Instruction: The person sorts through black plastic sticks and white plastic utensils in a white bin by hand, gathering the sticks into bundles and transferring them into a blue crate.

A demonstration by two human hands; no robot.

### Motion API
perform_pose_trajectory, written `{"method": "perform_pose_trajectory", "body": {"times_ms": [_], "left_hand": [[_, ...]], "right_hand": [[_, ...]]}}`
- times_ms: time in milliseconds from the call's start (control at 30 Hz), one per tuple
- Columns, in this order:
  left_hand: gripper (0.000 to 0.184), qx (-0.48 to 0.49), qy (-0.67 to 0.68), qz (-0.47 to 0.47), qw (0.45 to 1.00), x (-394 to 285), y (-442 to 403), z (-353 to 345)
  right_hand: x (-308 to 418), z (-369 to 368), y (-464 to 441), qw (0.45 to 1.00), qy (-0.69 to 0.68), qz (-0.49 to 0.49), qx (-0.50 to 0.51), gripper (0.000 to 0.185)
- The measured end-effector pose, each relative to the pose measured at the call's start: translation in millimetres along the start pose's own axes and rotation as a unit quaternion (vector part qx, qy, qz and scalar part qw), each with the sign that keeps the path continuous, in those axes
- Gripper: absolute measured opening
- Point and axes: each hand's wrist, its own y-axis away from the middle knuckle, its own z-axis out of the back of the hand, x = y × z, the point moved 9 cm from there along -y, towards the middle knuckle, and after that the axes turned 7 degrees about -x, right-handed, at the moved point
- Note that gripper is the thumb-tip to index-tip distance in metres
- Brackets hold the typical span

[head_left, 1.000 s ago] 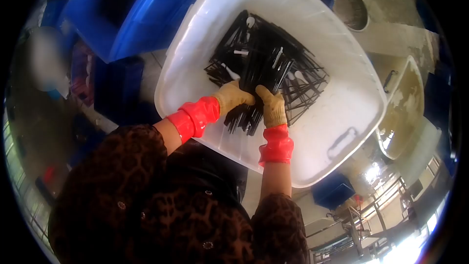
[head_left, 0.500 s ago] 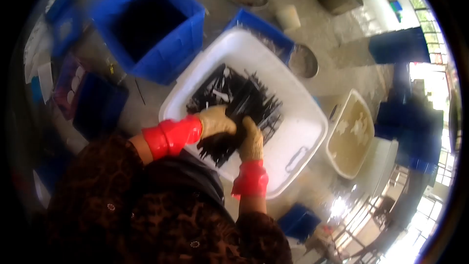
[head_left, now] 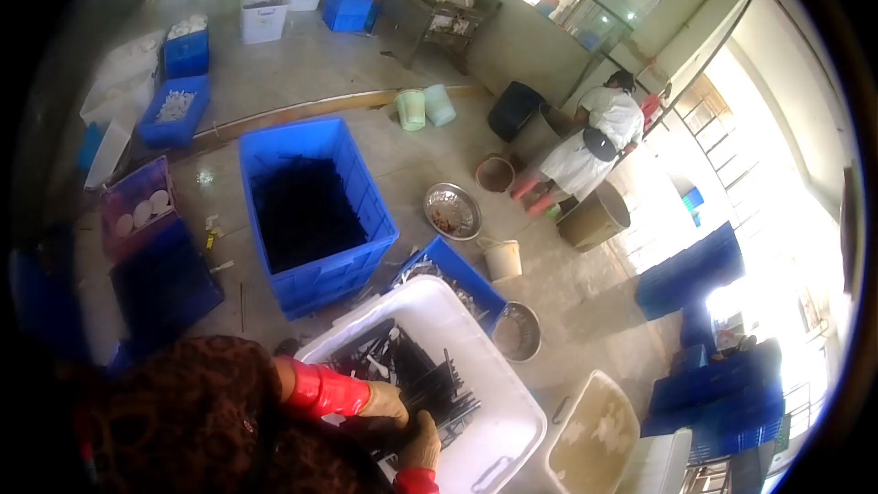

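Observation:
Both hands wear tan work gloves with red cuffs and are inside a white plastic tub (head_left: 503,398). My left hand (head_left: 386,402) is closed round a bundle of long, thin black strips (head_left: 430,386). Close beside it, my right hand (head_left: 421,444) grips the near side of the same bundle, its thumb upward. More black strips lie loose in the tub beneath, with a few white pieces (head_left: 380,366) among them. What exactly the strips are, I cannot make out. The gloves and my sleeve hide part of the bundle.
Beyond the tub stands a tall blue bin (head_left: 334,270) filled with dark material. A low blue crate (head_left: 476,288), metal bowls (head_left: 453,210) and a cream bucket (head_left: 501,259) are nearby. To the right is a tub of cloudy liquid (head_left: 594,434). A person (head_left: 599,137) bends by large barrels farther off.
The view has tilted up, so the tub and my hands sit lower and more of the room shows. Both hands remain on the black strips.

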Motion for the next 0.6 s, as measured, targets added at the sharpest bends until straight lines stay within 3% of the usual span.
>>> {"method": "perform_pose_trajectory", "body": {"times_ms": [100,167,200,233,300,333,400,433,467,500,567,600], "left_hand": [[0.033,0.006,0.02,-0.036,0.999,14.1,5.7,18.4],[0.044,-0.009,0.24,0.19,0.952,39.3,-30.5,12.4],[0.047,-0.035,0.307,0.126,0.943,44.6,-42.7,19.8],[0.047,-0.039,0.316,0.125,0.94,62.9,-41.9,32.1],[0.042,-0.06,0.436,0.147,0.886,94.1,-51.0,47.0],[0.04,-0.089,0.445,0.108,0.885,109.9,-51.6,64.0],[0.033,-0.125,0.46,0.177,0.861,141.6,-27.4,111.2],[0.032,-0.156,0.51,0.111,0.839,161.5,-38.6,117.9],[0.031,-0.204,0.518,0.133,0.82,192.2,-44.3,118.9],[0.031,-0.173,0.58,0.127,0.786,203.0,-25.4,149.1],[0.035,-0.244,0.495,0.193,0.811,258.2,-2.7,183.2],[0.037,-0.294,0.492,0.189,0.797,283.0,7.6,195.4]], "right_hand": [[6.3,-31.4,-14.2,0.996,-0.008,-0.062,0.068,0.027],[-8.1,-7.2,-40.3,0.984,-0.054,-0.151,0.072,0.026],[-18.1,-23.8,-57.8,0.95,-0.219,-0.221,0.019,0.028],[-6.8,-32.5,-71.8,0.952,-0.211,-0.22,0.026,0.028],[42.6,-33.8,-105.5,0.994,0.023,-0.053,0.096,0.024],[46.5,-49.3,-126.2,0.997,-0.015,-0.046,0.066,0.025],[70.1,-79.9,-162.6,0.989,0.069,-0.008,0.128,0.026],[52.1,-106.6,-181.4,0.955,-0.181,-0.202,0.117,0.027],[82.6,-115.9,-201.8,0.989,0.03,-0.043,0.137,0.027],[111.0,-135.1,-220.5,0.986,0.037,0.107,0.119,0.026],[124.0,-180.4,-256.3,0.981,-0.022,0.161,0.111,0.025],[114.3,-207.2,-274.6,0.98,-0.104,0.094,0.138,0.025]]}}
